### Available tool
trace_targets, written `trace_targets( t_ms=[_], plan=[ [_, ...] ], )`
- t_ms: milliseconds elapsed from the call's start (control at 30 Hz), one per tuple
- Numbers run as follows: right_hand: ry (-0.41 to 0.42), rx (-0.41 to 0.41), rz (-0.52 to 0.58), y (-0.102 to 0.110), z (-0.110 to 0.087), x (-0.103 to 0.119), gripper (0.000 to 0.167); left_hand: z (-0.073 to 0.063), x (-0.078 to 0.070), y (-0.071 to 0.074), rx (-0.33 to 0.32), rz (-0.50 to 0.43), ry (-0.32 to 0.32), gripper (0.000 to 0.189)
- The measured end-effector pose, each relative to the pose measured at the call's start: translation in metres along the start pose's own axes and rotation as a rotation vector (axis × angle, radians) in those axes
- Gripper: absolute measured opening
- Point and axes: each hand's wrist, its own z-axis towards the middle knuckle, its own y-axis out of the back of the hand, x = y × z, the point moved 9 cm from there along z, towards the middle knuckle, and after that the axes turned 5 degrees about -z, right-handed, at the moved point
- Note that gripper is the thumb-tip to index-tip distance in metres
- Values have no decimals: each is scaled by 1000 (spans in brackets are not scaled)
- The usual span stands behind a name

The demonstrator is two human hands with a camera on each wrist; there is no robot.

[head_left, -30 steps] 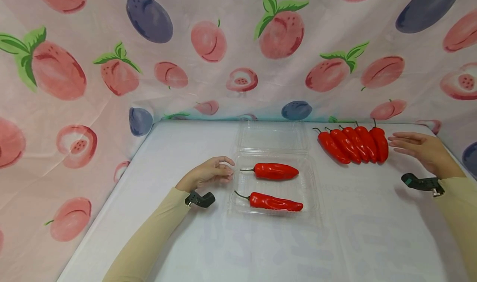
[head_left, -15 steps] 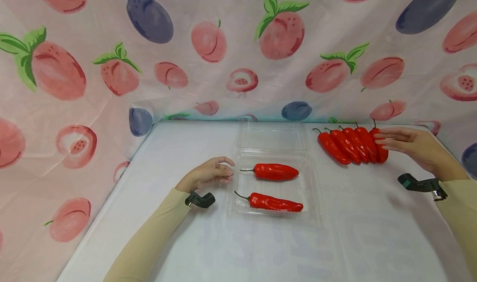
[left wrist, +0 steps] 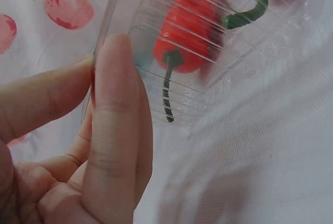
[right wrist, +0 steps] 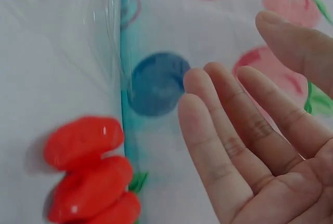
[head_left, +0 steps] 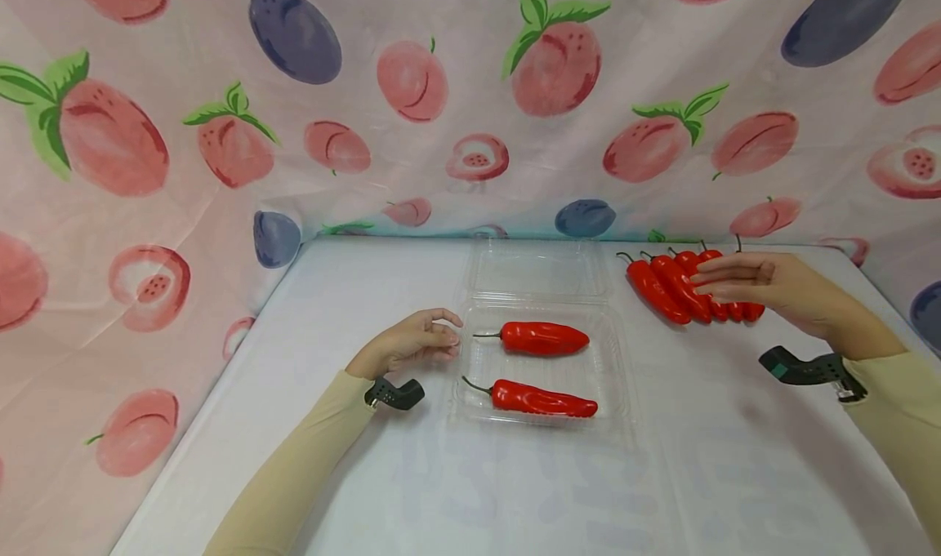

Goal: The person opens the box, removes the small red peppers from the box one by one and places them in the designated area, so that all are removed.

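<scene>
A clear plastic clamshell box (head_left: 544, 366) lies unfolded with two red peppers in it, one pepper (head_left: 546, 339) towards the back and another pepper (head_left: 544, 399) towards the front. At its left rim my left hand (head_left: 408, 340) pinches the edge between thumb and fingers; in the left wrist view the fingers (left wrist: 112, 115) overlap the ridged wall. My right hand (head_left: 797, 299) hovers, fingers extended and nothing held, over the right part of a row of several red peppers (head_left: 657, 292). It hides part of that row. In the right wrist view the palm (right wrist: 283, 200) is bare.
The clear lid (head_left: 540, 270) lies flat behind the box, against the fruit-print cloth backdrop (head_left: 412, 156). White cloth covers the table (head_left: 529, 491). The pepper row sits near the back edge, right of the lid.
My right hand has moved left, from beside the pepper row to above it, covering more of the right-hand peppers. My left hand and the box have stayed still.
</scene>
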Motion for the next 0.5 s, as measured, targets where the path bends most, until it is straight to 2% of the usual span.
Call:
trace_targets(
  t_ms=[200, 500],
  plan=[
    [-23, 98, -19, -19, 5, 23, 36, -1, -2, -1, 10, 2, -6, 34],
    [35, 214, 6, -51, 15, 57, 38, -1, -1, -2, 10, -14, -1, 37]
  ],
)
